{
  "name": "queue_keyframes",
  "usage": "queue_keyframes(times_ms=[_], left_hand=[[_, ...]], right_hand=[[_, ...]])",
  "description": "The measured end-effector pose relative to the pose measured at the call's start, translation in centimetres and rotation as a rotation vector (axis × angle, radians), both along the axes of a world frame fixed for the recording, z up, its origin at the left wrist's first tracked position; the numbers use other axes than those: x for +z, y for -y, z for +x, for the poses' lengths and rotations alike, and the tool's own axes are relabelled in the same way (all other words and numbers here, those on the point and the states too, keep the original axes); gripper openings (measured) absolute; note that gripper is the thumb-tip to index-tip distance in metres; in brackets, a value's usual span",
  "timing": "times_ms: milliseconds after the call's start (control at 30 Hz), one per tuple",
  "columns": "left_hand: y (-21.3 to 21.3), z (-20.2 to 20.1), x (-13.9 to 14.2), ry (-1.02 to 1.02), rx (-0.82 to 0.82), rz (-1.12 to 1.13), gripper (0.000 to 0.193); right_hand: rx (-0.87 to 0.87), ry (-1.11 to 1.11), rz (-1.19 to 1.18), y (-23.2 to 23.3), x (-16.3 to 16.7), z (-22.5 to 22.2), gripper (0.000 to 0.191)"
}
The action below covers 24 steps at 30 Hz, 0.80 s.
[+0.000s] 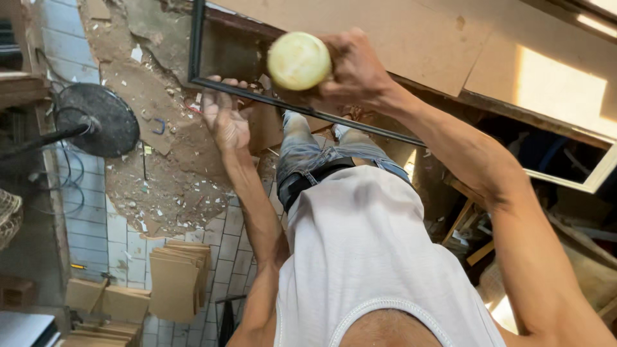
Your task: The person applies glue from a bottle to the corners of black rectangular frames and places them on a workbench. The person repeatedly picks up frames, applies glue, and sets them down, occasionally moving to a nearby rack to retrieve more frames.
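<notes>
I look down over my white vest and jeans at a thin black frame (pixel 194 45) with a dark panel inside it. My left hand (pixel 225 122) grips the frame's near edge close to its corner. Closed around a tool, my right hand (pixel 353 71) holds it against that edge, and the tool's round pale-yellow handle end (pixel 299 61) faces me. The working tip of the tool is hidden behind the handle and hand.
A black round fan base (pixel 96 119) with a pole stands at the left on light tiles. Crumbled brown debris (pixel 160 160) covers the floor beside it. Stacked brown boards (pixel 177 283) lie lower left. A large brown board (pixel 398 32) and a white frame (pixel 598 177) lie at the right.
</notes>
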<state>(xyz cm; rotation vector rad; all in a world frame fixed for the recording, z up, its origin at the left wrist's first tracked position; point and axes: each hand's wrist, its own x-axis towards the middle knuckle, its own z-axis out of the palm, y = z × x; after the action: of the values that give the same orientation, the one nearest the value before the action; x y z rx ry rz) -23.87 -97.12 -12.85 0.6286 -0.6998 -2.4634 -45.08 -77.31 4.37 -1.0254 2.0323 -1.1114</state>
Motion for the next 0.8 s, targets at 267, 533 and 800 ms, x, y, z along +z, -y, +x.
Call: queue_keyframes(times_ms=[267,533,800], left_hand=[[-0.6,-0.1,-1.1,-0.081,-0.048,0.046,0.038],[-0.1,-0.1,-1.7,-0.076,-0.03,0.062,0.034],[1.7,-0.1,-2.2,-0.011,-0.058,0.098,0.03]], right_hand=[[0.168,0.0,0.093,18.9,-2.8,2.2,0.05],[-0.141,-0.051,-0.182,4.1,-6.0,2.1,0.051],[-0.553,0.199,-0.235,-23.4,-2.4,3.5,0.046]])
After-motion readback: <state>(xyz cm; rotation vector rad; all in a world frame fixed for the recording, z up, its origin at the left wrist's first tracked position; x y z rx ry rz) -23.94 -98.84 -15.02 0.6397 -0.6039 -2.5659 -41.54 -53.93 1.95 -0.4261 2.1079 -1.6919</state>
